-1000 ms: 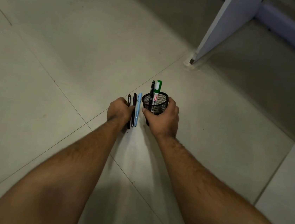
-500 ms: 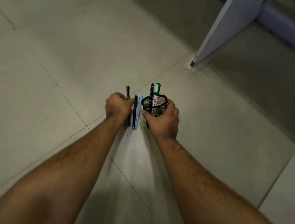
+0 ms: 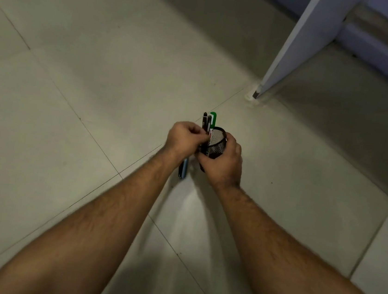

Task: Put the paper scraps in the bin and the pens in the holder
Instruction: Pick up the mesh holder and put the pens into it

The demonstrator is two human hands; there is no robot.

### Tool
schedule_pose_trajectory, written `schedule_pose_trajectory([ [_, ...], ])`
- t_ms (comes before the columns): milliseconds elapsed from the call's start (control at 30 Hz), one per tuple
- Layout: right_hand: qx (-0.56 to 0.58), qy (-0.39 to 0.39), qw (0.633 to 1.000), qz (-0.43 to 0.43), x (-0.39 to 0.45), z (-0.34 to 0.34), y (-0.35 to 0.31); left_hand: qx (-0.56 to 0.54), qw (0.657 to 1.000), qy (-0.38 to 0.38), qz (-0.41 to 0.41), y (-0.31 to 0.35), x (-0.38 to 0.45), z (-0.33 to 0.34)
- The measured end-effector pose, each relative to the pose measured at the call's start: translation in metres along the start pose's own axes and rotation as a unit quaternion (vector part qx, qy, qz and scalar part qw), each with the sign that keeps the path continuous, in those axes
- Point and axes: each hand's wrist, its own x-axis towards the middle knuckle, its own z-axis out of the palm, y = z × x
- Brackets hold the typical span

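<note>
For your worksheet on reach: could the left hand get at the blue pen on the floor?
Probably yes: the left hand is right above the blue pen, nothing between, but it holds a black pen first.

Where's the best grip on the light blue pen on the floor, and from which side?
Take the light blue pen by its near end, from above on its right. It lies flat on the tiled floor pointing away; its far part is hidden under the left hand, and a dark pen lies tight against its left side, so only the near end and right flank look free.
</note>
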Motion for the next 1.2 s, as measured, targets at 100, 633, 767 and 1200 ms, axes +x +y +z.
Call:
schedule_pose_trajectory([
  [100,0.025,-0.002,1.000,-0.005,-0.003,-0.001,0.002,-0.020,0.999,-0.029,0.001,0.000,-0.005,-0.002],
  [633,0.065,-0.007,0.998,0.018,-0.017,-0.013,0.018,0.306,0.934,0.132,-0.130,-0.043,-0.003,0.004],
  [767,0.068,-0.013,0.997,0.030,-0.012,-0.010,0.017,0.125,0.973,0.174,-0.081,-0.029,0.002,-0.003],
  [1200,0.048,-0.029,0.998,0.038,-0.003,0.002,0.009,-0.106,0.984,0.108,0.099,0.030,-0.005,-0.001],
])
